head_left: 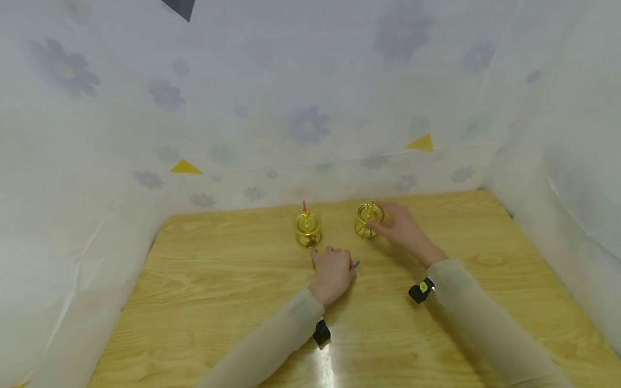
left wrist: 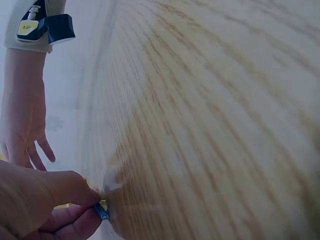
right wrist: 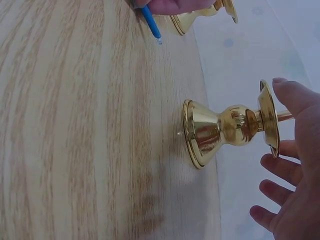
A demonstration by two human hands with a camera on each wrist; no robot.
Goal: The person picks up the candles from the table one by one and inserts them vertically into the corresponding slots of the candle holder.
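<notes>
Two gold candle holders stand near the back of the wooden table (head_left: pixel 218 302). The left holder (head_left: pixel 308 230) has a thin red candle (head_left: pixel 304 206) standing in it. My left hand (head_left: pixel 332 269) rests on the table just in front of it and pinches a thin blue candle (head_left: pixel 356 264), whose tip (left wrist: pixel 101 212) shows between thumb and fingers. My right hand (head_left: pixel 390 223) is at the right holder (head_left: pixel 367 220). Its fingers (right wrist: pixel 280 172) are spread and loose, and the thumb touches the rim of the holder's top dish (right wrist: pixel 267 115).
White sheeting with a flower print (head_left: pixel 308 125) walls the table in at the back and on both sides. A black wrist camera (head_left: pixel 421 291) sits on each forearm. Bare wood stretches toward the front edge.
</notes>
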